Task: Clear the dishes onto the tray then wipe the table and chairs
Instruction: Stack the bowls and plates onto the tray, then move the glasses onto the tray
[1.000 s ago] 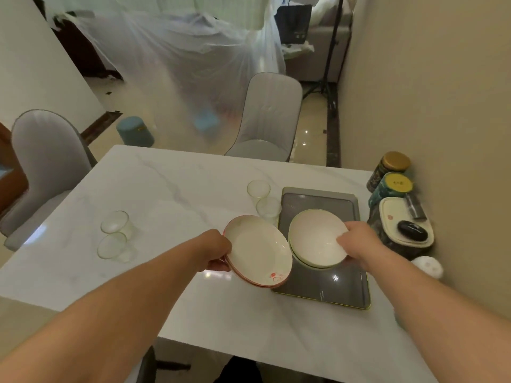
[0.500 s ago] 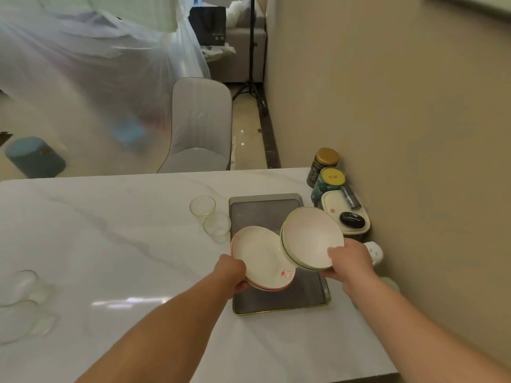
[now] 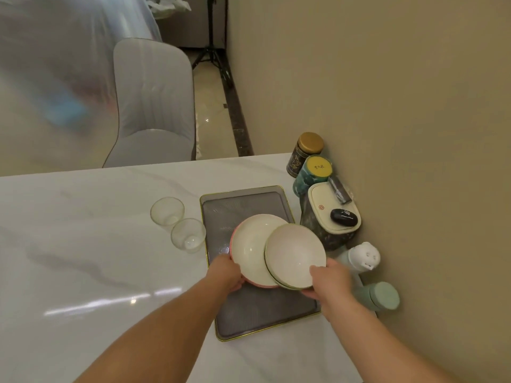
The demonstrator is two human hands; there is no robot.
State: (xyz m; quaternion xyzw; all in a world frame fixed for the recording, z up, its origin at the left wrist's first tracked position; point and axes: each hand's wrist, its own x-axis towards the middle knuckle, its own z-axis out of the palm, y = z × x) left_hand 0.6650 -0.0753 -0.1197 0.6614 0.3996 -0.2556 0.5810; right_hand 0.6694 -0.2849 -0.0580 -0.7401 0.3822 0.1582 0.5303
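Nearest to me, both forearms reach forward over the near end of the gray tray [image 3: 265,322], which lies on the white marble table [image 3: 83,258] close to the wall. My left hand [image 3: 225,272] curls its fingers round the near rim of the pink-rimmed plate [image 3: 249,244]; my right hand [image 3: 329,277] grips the near edge of the green-rimmed bowl [image 3: 294,254], thumb on the inner face and fingers beneath. The bowl overlaps the plate's right side, and both are tilted above the tray; I cannot tell whether either touches it. I judge the clearing to be at an early stage: these two dishes are over the tray but not yet released, the two glasses [image 3: 177,225] stand on the table just left of the tray, and wiping of table and chairs is not begun, with no cloth in view. To the right of the tray, against the wall, stand a pale green container [image 3: 381,295], a white shaker [image 3: 362,257], a lidded box [image 3: 331,214] with a black item on top, and two tins [image 3: 309,161]; these crowd the bowl's side and could be knocked. Beyond the table stands a gray chair [image 3: 154,106], a tripod behind it.
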